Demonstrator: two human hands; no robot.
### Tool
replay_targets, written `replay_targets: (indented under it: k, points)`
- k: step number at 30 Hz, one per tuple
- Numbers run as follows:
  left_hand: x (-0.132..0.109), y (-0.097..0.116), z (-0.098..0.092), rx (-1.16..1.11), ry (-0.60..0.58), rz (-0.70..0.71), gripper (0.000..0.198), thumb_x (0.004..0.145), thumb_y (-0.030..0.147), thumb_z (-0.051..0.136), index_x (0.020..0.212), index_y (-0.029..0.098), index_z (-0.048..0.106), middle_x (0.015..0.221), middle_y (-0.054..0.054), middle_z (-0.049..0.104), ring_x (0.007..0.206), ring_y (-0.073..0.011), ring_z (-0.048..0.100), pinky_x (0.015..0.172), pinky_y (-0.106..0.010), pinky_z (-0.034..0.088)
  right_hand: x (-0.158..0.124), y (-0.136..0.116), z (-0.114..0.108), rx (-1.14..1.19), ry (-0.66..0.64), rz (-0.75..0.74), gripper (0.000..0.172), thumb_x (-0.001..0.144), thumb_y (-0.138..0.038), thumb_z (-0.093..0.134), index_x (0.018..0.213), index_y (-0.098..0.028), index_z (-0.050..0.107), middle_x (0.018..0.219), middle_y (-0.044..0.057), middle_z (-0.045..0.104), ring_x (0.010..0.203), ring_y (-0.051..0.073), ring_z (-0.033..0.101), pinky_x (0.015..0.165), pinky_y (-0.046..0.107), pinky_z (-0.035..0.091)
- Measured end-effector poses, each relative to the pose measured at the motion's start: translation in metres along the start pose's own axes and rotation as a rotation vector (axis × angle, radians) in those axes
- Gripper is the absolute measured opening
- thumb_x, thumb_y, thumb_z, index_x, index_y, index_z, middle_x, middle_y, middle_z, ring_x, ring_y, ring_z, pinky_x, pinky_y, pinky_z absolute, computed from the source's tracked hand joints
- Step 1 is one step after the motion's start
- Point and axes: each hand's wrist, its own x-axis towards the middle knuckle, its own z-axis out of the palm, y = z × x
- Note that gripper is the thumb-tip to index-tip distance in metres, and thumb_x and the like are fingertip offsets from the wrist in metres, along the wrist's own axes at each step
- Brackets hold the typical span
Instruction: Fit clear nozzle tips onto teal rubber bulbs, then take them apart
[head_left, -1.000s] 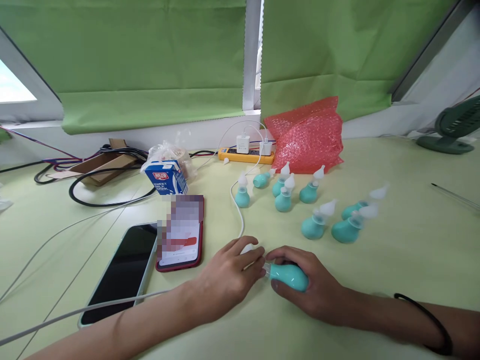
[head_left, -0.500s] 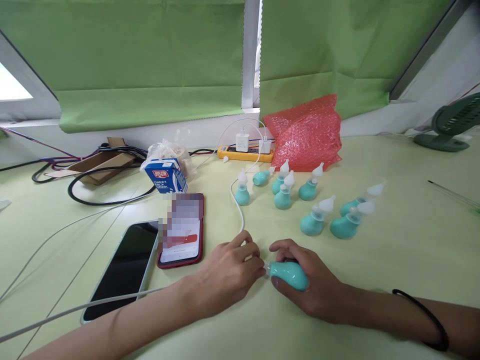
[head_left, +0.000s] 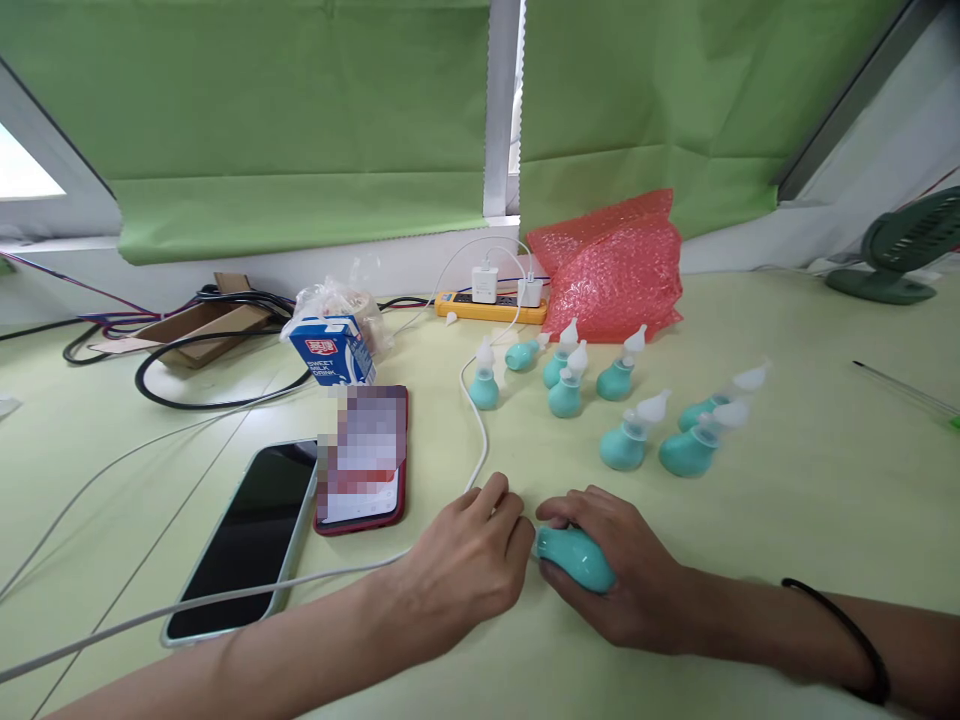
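My right hand [head_left: 615, 580] is wrapped round a teal rubber bulb [head_left: 576, 556] lying on its side on the pale green table [head_left: 787, 520]. My left hand [head_left: 465, 570] is closed at the bulb's narrow end, fingers pinched together there; what they pinch is hidden. Several more teal bulbs with clear white tips [head_left: 626, 445] stand or lie further back, from the one at the left [head_left: 484, 385] to the pair at the right [head_left: 694, 447].
Two phones lie left of my hands, a dark one [head_left: 240, 540] and a red-cased one [head_left: 365, 455]. White cables [head_left: 477, 420] cross the table. A milk carton [head_left: 332, 350], a power strip [head_left: 491, 310], red bubble wrap [head_left: 611, 265] and a small fan [head_left: 900, 250] sit behind.
My left hand has closed in tighter against the bulb's neck, and the bulb's pale tip no longer shows between the hands. The right hand has stayed on the bulb.
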Motion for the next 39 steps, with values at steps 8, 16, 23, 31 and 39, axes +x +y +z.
replay_targets:
  k: [8, 16, 23, 31, 39]
  points:
    - [-0.003, -0.002, 0.011, -0.069, 0.067, -0.186, 0.015, 0.082, 0.007, 0.035, 0.076, 0.013, 0.046, 0.068, -0.005, 0.051, 0.065, -0.0181, 0.044, 0.047, -0.027, 0.042, 0.011, 0.001, -0.011, 0.34, -0.17, 0.298, 0.01, 0.071, -0.018, 0.05, 0.08, -0.019, 0.045, 0.064, -0.001, 0.056, 0.058, 0.012, 0.052, 0.053, 0.023, 0.041]
    - [0.003, -0.011, 0.007, -0.321, 0.16, -0.198, 0.014, 0.083, 0.012, 0.039, 0.076, 0.013, 0.05, 0.079, -0.008, 0.06, 0.08, -0.0182, 0.05, 0.061, -0.029, 0.049, 0.012, 0.003, -0.012, 0.402, -0.157, 0.318, 0.007, 0.071, -0.02, 0.051, 0.075, -0.018, 0.046, 0.058, -0.003, 0.051, 0.053, 0.01, 0.046, 0.05, 0.021, 0.038]
    - [-0.001, -0.015, 0.013, -0.567, 0.302, -0.075, 0.016, 0.08, 0.008, 0.043, 0.075, 0.014, 0.057, 0.083, -0.008, 0.065, 0.079, -0.0137, 0.058, 0.067, -0.024, 0.049, 0.011, 0.003, -0.012, 0.361, -0.157, 0.307, 0.009, 0.071, -0.019, 0.051, 0.077, -0.018, 0.046, 0.062, -0.001, 0.055, 0.058, 0.011, 0.05, 0.054, 0.023, 0.04]
    - [-0.001, -0.016, 0.011, -0.627, 0.466, -0.233, 0.014, 0.079, 0.009, 0.046, 0.079, 0.014, 0.06, 0.069, -0.006, 0.063, 0.065, -0.0118, 0.058, 0.059, -0.022, 0.049, 0.01, 0.008, -0.011, 0.426, -0.079, 0.346, 0.011, 0.073, -0.024, 0.052, 0.08, -0.018, 0.045, 0.065, 0.0, 0.055, 0.061, 0.012, 0.051, 0.055, 0.023, 0.043]
    - [-0.003, -0.021, 0.025, -0.419, 0.276, -0.301, 0.02, 0.075, 0.007, 0.048, 0.08, 0.016, 0.065, 0.056, -0.003, 0.059, 0.07, -0.0167, 0.057, 0.052, -0.023, 0.046, 0.008, 0.013, -0.006, 0.329, 0.145, 0.304, 0.022, 0.071, -0.023, 0.056, 0.087, -0.021, 0.042, 0.079, 0.001, 0.05, 0.074, 0.014, 0.052, 0.064, 0.023, 0.046]
